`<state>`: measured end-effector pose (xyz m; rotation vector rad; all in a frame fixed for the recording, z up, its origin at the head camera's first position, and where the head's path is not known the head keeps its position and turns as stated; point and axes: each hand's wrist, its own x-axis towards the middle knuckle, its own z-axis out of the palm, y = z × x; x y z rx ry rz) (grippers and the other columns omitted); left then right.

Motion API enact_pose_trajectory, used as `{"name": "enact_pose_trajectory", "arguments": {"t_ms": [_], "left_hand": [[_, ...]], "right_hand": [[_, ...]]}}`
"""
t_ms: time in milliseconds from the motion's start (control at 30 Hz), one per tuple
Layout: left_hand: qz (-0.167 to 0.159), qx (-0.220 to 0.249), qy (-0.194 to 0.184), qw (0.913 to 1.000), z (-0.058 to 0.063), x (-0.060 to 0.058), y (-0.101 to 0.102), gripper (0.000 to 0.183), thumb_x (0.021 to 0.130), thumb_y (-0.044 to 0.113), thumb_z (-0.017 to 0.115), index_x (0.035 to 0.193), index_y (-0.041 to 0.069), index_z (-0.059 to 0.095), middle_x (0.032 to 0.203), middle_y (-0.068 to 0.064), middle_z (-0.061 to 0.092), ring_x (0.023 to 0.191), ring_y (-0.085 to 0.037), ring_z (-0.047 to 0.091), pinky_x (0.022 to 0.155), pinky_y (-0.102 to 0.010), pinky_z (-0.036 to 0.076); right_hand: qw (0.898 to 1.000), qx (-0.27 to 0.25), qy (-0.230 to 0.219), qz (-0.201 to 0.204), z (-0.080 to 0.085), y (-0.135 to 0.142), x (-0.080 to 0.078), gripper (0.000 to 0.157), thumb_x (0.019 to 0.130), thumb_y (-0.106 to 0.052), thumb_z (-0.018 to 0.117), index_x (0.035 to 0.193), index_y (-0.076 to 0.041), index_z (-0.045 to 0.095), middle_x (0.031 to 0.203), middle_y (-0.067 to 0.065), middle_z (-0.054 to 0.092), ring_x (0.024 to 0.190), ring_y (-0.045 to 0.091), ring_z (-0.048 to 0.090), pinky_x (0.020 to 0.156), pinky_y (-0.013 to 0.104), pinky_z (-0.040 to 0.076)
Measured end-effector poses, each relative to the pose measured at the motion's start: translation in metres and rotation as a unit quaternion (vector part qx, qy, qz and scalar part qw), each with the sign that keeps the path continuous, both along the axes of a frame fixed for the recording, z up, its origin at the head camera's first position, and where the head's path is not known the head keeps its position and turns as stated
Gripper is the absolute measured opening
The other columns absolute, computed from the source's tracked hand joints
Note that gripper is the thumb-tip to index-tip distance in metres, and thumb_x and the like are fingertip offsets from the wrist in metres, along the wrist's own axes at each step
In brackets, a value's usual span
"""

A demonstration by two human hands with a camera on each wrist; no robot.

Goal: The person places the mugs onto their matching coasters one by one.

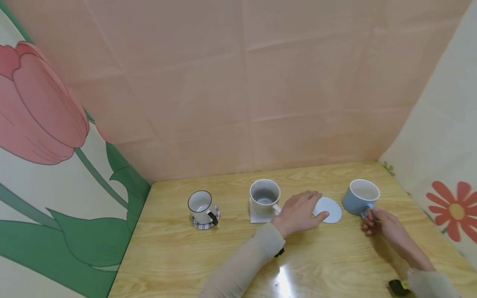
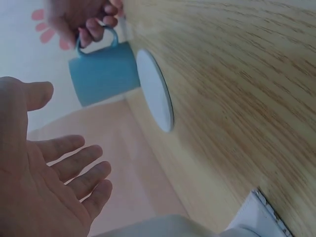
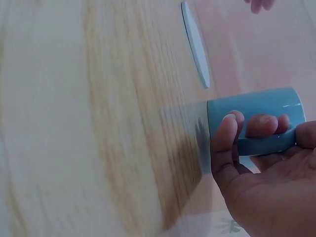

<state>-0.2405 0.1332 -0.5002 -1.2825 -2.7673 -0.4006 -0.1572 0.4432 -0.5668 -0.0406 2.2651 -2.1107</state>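
On the right side of the table, my right hand (image 1: 389, 227) holds a blue mug (image 1: 353, 203) with a white inside by its handle (image 3: 266, 143), fingers curled through the loop. The mug is upright, close to the tabletop. Just left of it lies a round white coaster (image 1: 332, 212), bare on top. My left hand (image 1: 301, 210) hovers beside that coaster and overlaps its left edge in the head view. In the left wrist view its fingers (image 2: 81, 165) are spread with nothing between them.
A larger white mug (image 1: 261, 205) stands on a square white coaster (image 1: 257, 218), left of my left hand. Farther left, a small white mug (image 1: 200, 205) with a black handle sits on a round checked coaster (image 1: 203, 226). A pink backdrop (image 1: 238, 103) borders the table's far edge.
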Motion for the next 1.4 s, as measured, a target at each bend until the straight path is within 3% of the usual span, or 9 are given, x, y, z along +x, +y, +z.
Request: {"name": "enact_pose_trajectory", "arguments": {"t_ms": [300, 400, 633, 1067, 1400], "left_hand": [[0.042, -0.02, 0.039, 0.9981, -0.012, 0.004, 0.017, 0.058, 0.105, 0.059, 0.054, 0.15, 0.023, 0.059, 0.153, 0.009, 0.06, 0.142, -0.011, 0.057, 0.118, -0.026, 0.046], [0.056, -0.029, 0.029, 0.9976, -0.02, 0.005, 0.022, 0.058, 0.105, 0.059, 0.053, 0.15, 0.023, 0.059, 0.155, 0.008, 0.059, 0.146, -0.013, 0.053, 0.122, -0.028, 0.042], [0.06, -0.042, -0.013, 0.9972, -0.035, 0.004, 0.025, 0.058, 0.108, 0.054, 0.049, 0.156, 0.022, 0.055, 0.162, 0.005, 0.052, 0.153, -0.015, 0.047, 0.125, -0.029, 0.04], [0.084, -0.051, -0.048, 0.994, -0.052, 0.0, 0.031, 0.056, 0.11, 0.05, 0.05, 0.157, 0.021, 0.052, 0.167, 0.008, 0.046, 0.156, -0.017, 0.043, 0.127, -0.031, 0.038], [0.102, -0.072, -0.034, 0.9916, -0.061, -0.001, 0.035, 0.053, 0.108, 0.047, 0.059, 0.157, 0.026, 0.053, 0.165, 0.012, 0.048, 0.154, -0.017, 0.046, 0.126, -0.03, 0.039]], "right_hand": [[0.999, -0.033, -0.002, -0.017, 0.0, -0.005, 0.001, 0.047, 0.119, -0.029, 0.029, 0.091, 0.006, 0.042, 0.079, 0.003, 0.05, 0.072, 0.017, 0.06, 0.059, 0.03, 0.056], [0.998, -0.047, -0.008, -0.03, 0.001, -0.007, 0.001, 0.046, 0.119, -0.03, 0.03, 0.091, 0.004, 0.045, 0.078, 0.002, 0.051, 0.071, 0.016, 0.059, 0.059, 0.029, 0.055], [0.999, -0.017, 0.002, -0.036, 0.003, -0.01, 0.001, 0.048, 0.119, -0.03, 0.029, 0.094, 0.008, 0.044, 0.081, 0.003, 0.055, 0.072, 0.016, 0.059, 0.06, 0.029, 0.056], [0.999, -0.035, -0.001, -0.028, -0.003, -0.002, 0.0, 0.047, 0.12, -0.03, 0.027, 0.093, 0.004, 0.045, 0.079, 0.003, 0.053, 0.073, 0.018, 0.06, 0.062, 0.031, 0.057], [0.999, -0.032, -0.015, -0.015, -0.004, -0.002, -0.002, 0.053, 0.118, -0.04, 0.025, 0.089, 0.002, 0.039, 0.078, 0.002, 0.043, 0.073, 0.02, 0.055, 0.062, 0.032, 0.053]]}}
